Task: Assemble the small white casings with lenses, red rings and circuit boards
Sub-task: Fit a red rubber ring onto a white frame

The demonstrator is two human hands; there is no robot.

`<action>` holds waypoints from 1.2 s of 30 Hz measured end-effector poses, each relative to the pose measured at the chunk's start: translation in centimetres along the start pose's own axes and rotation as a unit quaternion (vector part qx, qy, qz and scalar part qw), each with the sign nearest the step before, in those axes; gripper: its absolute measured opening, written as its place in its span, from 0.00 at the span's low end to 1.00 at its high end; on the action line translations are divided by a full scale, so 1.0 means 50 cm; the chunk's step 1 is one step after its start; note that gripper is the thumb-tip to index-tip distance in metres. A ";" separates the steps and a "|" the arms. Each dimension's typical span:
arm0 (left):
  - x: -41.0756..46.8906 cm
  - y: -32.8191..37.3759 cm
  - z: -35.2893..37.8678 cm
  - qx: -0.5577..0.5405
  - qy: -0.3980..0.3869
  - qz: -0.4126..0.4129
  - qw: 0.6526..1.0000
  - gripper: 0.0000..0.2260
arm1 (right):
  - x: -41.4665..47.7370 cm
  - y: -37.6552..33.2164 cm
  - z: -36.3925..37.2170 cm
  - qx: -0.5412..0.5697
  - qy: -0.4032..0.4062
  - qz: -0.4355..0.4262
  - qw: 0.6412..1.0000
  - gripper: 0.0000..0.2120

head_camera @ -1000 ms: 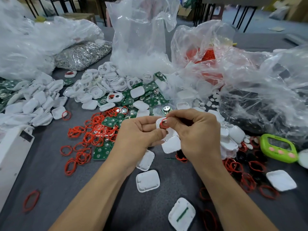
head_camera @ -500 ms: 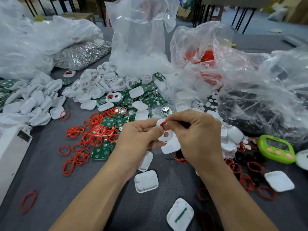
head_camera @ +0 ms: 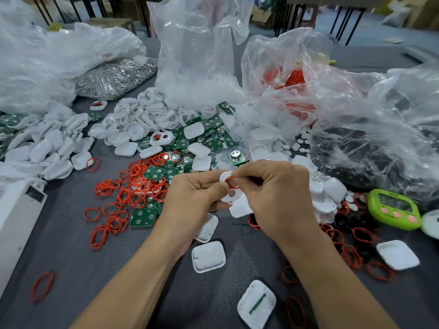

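- The left hand (head_camera: 192, 195) gripped 1 white casing (head_camera: 226, 198) at the centre of the view, and the right hand (head_camera: 278, 195) pinched a red ring (head_camera: 228, 178) into its upper opening.
- No board seemed fitted yet; loose circuit boards (head_camera: 154, 173) lay at 10 o'clock.
- Empty casings (head_camera: 123, 129) were piled at 11 o'clock, so I judged most of the work was left.

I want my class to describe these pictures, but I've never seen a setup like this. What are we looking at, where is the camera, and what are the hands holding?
There is no machine here: a person works with bare hands. The camera sits on their head and looks forward and down, so both forearms reach in from the bottom of the picture. The left hand grips a small white casing. The right hand pinches a red ring at the casing's upper end. On the grey table lie loose red rings, green circuit boards, heaps of white casings, clear plastic bags and a green timer.
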State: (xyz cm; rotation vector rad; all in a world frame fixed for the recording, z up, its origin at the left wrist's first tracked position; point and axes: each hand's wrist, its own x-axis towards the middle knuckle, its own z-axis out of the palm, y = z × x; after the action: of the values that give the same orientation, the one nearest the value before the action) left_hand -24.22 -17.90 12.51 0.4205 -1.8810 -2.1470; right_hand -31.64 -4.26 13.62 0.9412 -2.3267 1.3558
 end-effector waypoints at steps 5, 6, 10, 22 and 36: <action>-0.002 0.000 -0.005 0.017 -0.005 0.004 1.000 0.15 | -0.002 -0.005 0.004 -0.041 0.006 -0.020 0.999 0.06; -0.002 0.001 -0.005 0.019 -0.005 0.005 1.000 0.14 | -0.002 -0.006 0.003 -0.045 0.010 -0.019 0.999 0.06; -0.005 0.006 -0.009 0.010 -0.009 0.012 1.000 0.14 | -0.001 -0.009 0.000 -0.002 0.012 0.028 1.000 0.05; 0.001 0.026 -0.028 -0.171 -0.069 -0.116 0.976 0.11 | 0.015 -0.002 0.000 0.431 -0.129 0.256 0.856 0.19; 0.000 0.018 -0.016 -0.019 -0.007 -0.050 0.999 0.06 | 0.012 0.008 0.014 0.323 -0.078 0.267 0.904 0.06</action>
State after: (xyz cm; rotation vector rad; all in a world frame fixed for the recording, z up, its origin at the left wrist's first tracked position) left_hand -23.92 -18.76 13.32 0.5028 -1.8593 -2.2522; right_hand -32.31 -4.98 13.32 0.5735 -2.3805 2.4612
